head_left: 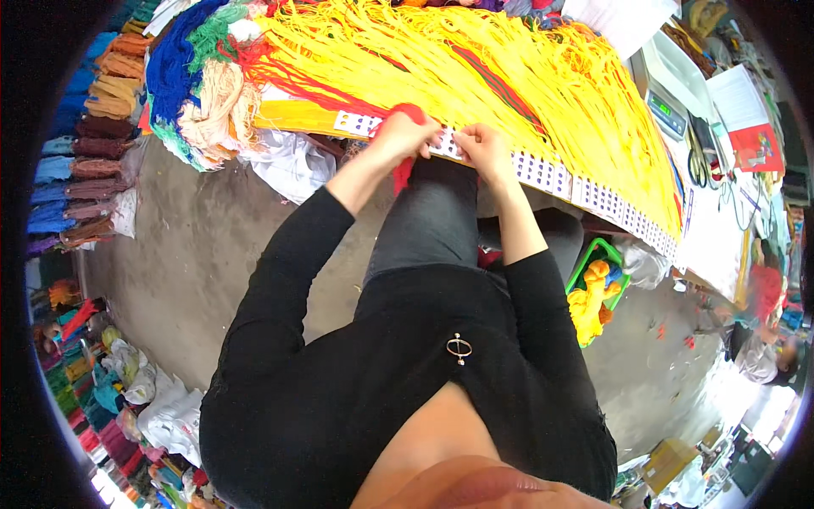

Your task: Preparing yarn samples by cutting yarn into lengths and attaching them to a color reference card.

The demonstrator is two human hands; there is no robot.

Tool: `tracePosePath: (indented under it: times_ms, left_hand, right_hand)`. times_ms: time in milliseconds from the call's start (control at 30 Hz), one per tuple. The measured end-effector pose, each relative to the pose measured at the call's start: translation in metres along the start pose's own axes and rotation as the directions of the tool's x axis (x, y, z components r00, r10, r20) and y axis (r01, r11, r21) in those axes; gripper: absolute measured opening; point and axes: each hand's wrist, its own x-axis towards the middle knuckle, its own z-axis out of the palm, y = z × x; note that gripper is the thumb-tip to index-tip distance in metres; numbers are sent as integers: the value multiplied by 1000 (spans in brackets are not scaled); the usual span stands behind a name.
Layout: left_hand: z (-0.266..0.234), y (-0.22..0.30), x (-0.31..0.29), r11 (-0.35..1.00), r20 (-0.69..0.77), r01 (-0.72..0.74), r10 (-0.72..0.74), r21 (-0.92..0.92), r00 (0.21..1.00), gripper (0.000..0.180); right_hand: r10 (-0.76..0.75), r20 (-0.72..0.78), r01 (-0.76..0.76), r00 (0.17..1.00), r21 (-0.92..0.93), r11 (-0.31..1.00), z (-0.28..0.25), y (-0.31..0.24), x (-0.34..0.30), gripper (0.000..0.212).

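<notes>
At the table's near edge my left hand [404, 137] is closed with red yarn [402, 174] in it; the strand ends hang below the fingers. Close by on the right, my right hand [487, 153] pinches at the edge of a white strip of cards with dark-rimmed holes [551, 176]. What lies between its fingertips is too small to make out. Long yellow yarn [560, 85] spreads over the table behind the strip, its near ends reaching the holes. More red strands [318, 92] run across the yellow on the left.
Blue yarn [180, 64] and peach yarn [219, 110] are heaped at the table's left end. On the right are a digital scale [667, 114], scissors [698, 161] and papers. A green basket [604, 254] with yellow yarn stands below the table. Shelved skeins [93, 178] line the left.
</notes>
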Motion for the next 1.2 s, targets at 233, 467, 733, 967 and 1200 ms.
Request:
tracePosePath:
  times_ms: [233,467,733,967,1200]
  left_hand:
    - [-79,19,-12,537,240,112,174,-836,955,32]
    - [-12,1,-16,998,202,2,-14,57,979,25]
    - [-246,-22,29,596,-296,-231,-11,-769,955,30]
    - [-98,-20,-45,795,66,-75,143,-602,987,36]
    - [-16,-7,-63,738,452,185,178,-649,874,50]
  right_hand:
    - [1,95,-8,995,68,998,-2,-3,-2,21]
    - [-47,124,47,991,-2,999,-3,-12,-10,18]
    - [-74,106,87,992,-123,989,5,-13,-11,22]
    - [-183,-35,185,983,71,980,40,-19,-51,19]
    - [-161,72,107,984,482,869,54,-41,-81,12]
